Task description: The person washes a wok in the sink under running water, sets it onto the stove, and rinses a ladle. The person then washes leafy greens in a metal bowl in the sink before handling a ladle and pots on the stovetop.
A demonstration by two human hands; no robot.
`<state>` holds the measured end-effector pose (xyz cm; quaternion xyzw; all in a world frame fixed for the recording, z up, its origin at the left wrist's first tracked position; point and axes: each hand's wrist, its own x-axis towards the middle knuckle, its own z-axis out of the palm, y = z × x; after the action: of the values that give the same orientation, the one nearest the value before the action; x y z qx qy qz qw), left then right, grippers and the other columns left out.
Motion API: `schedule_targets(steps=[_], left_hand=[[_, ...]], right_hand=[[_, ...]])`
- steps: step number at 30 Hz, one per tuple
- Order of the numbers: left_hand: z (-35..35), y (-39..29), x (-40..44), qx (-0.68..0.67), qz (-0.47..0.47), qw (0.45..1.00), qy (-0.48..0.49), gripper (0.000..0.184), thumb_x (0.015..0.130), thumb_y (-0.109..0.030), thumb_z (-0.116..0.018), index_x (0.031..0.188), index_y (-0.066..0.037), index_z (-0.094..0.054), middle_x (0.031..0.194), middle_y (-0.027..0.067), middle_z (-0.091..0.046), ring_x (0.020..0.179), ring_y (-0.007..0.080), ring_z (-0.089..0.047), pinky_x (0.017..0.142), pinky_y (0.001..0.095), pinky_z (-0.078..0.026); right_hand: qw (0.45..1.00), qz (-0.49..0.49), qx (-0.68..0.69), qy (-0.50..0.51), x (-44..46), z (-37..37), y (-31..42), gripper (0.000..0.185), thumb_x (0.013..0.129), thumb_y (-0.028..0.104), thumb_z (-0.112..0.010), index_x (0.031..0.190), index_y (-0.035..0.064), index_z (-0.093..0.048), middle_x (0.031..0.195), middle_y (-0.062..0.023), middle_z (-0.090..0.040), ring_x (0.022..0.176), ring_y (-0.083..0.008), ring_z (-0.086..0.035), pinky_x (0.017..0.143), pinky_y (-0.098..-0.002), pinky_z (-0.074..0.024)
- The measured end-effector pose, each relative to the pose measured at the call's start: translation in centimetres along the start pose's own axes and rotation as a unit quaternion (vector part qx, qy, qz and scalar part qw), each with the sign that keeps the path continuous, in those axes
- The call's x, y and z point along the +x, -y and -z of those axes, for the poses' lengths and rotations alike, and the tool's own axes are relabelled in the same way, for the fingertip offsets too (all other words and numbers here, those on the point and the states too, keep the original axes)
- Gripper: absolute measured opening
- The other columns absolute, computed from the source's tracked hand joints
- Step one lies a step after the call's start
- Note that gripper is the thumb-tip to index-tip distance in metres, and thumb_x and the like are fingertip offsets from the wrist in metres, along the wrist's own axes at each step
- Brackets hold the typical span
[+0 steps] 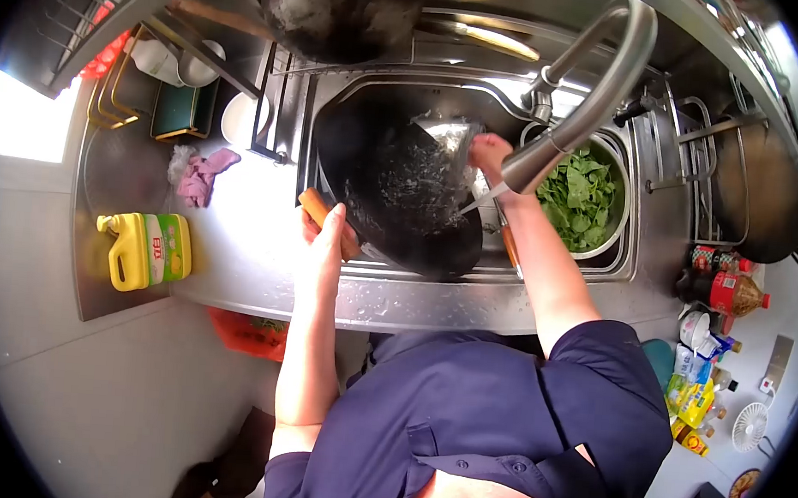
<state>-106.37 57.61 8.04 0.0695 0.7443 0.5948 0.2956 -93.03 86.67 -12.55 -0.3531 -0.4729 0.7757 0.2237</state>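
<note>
A large black wok is tilted in the sink, with water splashing inside it. My left hand is closed around its wooden handle at the near left rim. My right hand is over the far right side of the wok, fingers curled in and slightly blurred. What it holds, if anything, I cannot make out. Water runs from the tap past my right wrist into the wok. A pot of green leaves sits to the right of my right forearm.
A wooden handle shows beside my right forearm. At left are a yellow jug, a pink cloth and a white bowl. A dark pan is above the sink's back. Racks line both sides; several bottles stand right.
</note>
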Motion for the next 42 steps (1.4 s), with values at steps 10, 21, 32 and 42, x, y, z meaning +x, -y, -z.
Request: schedule_targets(steps=[10,21,32,42], left_hand=[[-3.4,-3.3,-4.8,0.03,-0.09,0.995,0.019,0.019,0.087,-0.02,-0.059,0.093,-0.005,-0.048,0.065,0.0036,-0.054,0.053,0.0093,-0.05,0.046,0.0213,-0.038],[-1.1,-10.5,-11.8,0.052,-0.089,0.994,-0.027,0.013,0.087,-0.012,-0.057,0.09,-0.002,-0.05,0.066,0.0029,-0.054,0.059,0.0076,-0.048,0.057,0.0214,-0.038],[11.3,-7.9,-9.1,0.074,-0.08,0.994,-0.004,0.025,0.088,-0.023,-0.054,0.099,-0.001,-0.053,0.064,0.0032,-0.051,0.059,0.0084,-0.045,0.054,0.0213,-0.032],[17.7,7.4,13.5,0.042,0.08,0.982,0.165,0.044,0.087,-0.037,-0.051,0.109,0.0,-0.052,0.084,0.009,-0.057,0.057,0.0121,-0.051,0.049,0.021,-0.039]], right_hand=[[0.979,0.011,0.023,0.203,-3.1,-2.3,2.0,0.022,0.09,0.023,-0.053,0.1,0.0026,-0.055,0.088,-0.0079,-0.062,0.077,-0.0177,-0.06,0.07,-0.0305,-0.0502],[0.9,0.212,-0.378,0.056,-3.9,-0.6,0.1,0.026,0.085,0.027,-0.055,0.097,0.0044,-0.059,0.079,-0.0123,-0.062,0.067,-0.0186,-0.058,0.06,-0.0313,-0.047],[0.969,-0.081,-0.218,0.085,-3.0,1.6,0.6,0.028,0.081,0.035,-0.066,0.083,0.0064,-0.063,0.067,-0.0018,-0.058,0.059,-0.0113,-0.054,0.054,-0.026,-0.044],[0.943,-0.031,-0.323,-0.075,-16.1,2.5,13.2,0.026,0.087,0.026,-0.057,0.087,0.0001,-0.056,0.065,-0.0027,-0.055,0.052,-0.0103,-0.052,0.048,-0.0238,-0.0435]])
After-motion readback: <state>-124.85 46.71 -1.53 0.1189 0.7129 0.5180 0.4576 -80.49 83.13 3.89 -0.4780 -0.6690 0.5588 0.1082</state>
